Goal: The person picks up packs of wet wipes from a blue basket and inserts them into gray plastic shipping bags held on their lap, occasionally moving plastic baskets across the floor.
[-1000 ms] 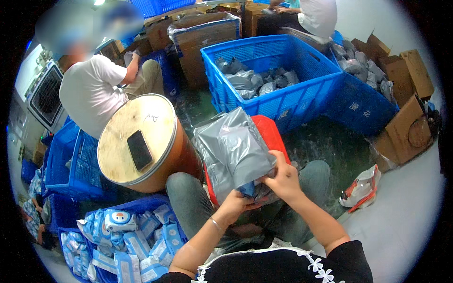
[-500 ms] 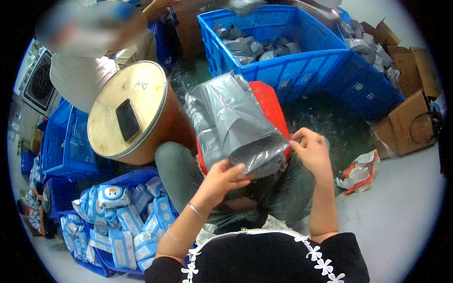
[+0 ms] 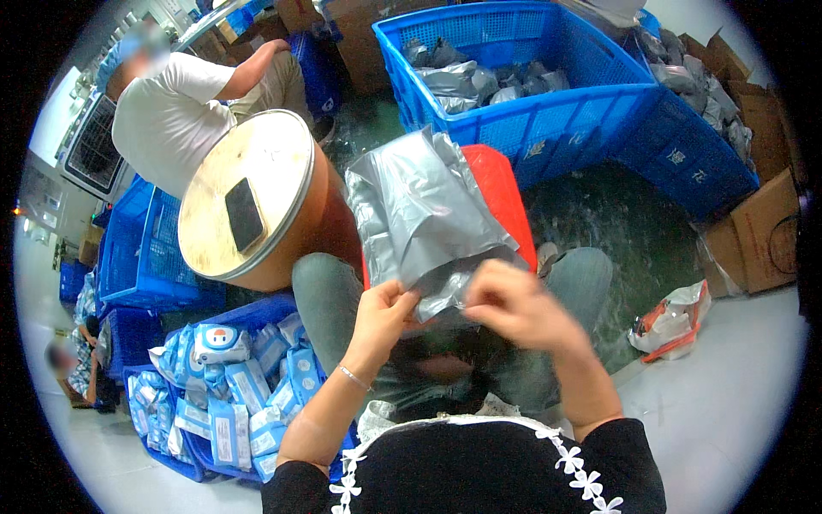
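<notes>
Grey plastic mailing bags (image 3: 428, 197) lie in a stack on a red surface (image 3: 497, 193) between my knees. The top bag's mouth gapes toward me, its dark inside showing beside a shiny, crinkled edge. With thumb and fingers, my left hand (image 3: 383, 321) pinches the near left corner of that mouth. My right hand (image 3: 514, 304) is at the right side of the mouth, curled and smeared by motion; whether it grips the edge cannot be made out.
To the left, a phone (image 3: 245, 214) rests on a round drum's wooden lid (image 3: 282, 154). Below it, a blue basket (image 3: 193, 467) holds several blue-and-white packs (image 3: 248, 385). Large blue crates (image 3: 548, 128) with grey parcels stand ahead. A person (image 3: 171, 111) sits at far left.
My right hand has moved left and inward from the bag's right corner. My left hand has shifted slightly left and closed on the edge. The mouth is drawn narrower.
</notes>
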Demonstrator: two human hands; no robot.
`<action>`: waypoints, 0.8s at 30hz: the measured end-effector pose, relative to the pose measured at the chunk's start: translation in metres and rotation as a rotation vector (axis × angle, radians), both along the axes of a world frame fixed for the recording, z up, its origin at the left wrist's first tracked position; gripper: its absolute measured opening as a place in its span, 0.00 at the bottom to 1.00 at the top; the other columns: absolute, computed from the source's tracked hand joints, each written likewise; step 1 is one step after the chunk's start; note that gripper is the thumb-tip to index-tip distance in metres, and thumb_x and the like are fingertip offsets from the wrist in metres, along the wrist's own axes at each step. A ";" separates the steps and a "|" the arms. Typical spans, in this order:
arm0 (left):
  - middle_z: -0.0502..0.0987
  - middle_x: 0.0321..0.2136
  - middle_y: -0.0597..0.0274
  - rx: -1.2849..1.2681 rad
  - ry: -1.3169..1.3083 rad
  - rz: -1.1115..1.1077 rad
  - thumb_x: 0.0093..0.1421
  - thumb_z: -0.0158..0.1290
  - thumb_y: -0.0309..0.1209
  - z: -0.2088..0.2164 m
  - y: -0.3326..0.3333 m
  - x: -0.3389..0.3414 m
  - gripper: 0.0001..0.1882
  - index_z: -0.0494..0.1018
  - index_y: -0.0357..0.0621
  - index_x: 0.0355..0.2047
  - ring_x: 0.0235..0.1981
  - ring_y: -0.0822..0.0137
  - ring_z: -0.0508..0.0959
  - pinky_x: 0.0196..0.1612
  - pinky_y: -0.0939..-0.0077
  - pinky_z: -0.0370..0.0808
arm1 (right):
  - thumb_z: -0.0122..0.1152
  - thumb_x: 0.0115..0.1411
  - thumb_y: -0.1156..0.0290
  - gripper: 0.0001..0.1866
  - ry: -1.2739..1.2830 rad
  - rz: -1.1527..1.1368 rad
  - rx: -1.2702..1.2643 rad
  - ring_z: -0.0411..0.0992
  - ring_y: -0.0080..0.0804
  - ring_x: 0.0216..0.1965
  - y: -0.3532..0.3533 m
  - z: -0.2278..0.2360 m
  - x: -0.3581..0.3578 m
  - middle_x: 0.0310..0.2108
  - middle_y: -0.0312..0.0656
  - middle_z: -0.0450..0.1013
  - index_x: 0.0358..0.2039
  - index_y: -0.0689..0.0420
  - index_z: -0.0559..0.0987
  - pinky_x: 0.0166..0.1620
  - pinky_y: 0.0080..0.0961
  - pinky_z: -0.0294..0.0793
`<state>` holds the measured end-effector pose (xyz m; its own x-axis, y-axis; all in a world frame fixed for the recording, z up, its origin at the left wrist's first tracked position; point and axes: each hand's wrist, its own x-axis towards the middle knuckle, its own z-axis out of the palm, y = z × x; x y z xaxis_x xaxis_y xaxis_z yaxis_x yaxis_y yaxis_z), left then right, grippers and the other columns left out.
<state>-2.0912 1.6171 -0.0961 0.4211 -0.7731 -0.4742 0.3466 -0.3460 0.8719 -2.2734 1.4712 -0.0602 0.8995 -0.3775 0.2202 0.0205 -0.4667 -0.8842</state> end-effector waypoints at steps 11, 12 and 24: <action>0.70 0.53 0.51 -0.364 -1.407 0.024 0.50 0.59 0.22 0.026 0.010 0.021 0.21 0.72 0.45 0.46 0.53 0.52 0.72 0.57 0.59 0.68 | 0.63 0.55 0.77 0.27 -0.139 -1.305 -0.442 0.66 0.34 0.58 -0.155 -0.012 -0.177 0.63 0.46 0.60 0.56 0.58 0.70 0.50 0.28 0.73; 0.69 0.55 0.52 -0.385 -1.546 -0.070 0.50 0.59 0.24 0.021 0.007 0.023 0.20 0.72 0.46 0.45 0.55 0.52 0.69 0.59 0.58 0.65 | 0.64 0.52 0.79 0.29 -0.016 -1.031 -0.646 0.62 0.35 0.61 -0.134 0.006 -0.130 0.62 0.43 0.62 0.56 0.57 0.71 0.55 0.31 0.69; 0.79 0.40 0.55 -0.479 -1.470 -0.140 0.49 0.52 0.23 0.001 -0.028 0.028 0.05 0.70 0.40 0.28 0.41 0.54 0.79 0.38 0.64 0.75 | 0.57 0.53 0.77 0.09 -0.078 0.105 -0.394 0.76 0.38 0.40 -0.116 -0.020 0.036 0.35 0.46 0.77 0.36 0.58 0.79 0.44 0.35 0.73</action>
<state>-2.0632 1.5895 -0.0953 0.1920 -0.7980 0.5713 -0.8932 0.0991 0.4386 -2.2373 1.3548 -0.0803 0.9037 -0.1576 0.3981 0.1459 -0.7609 -0.6323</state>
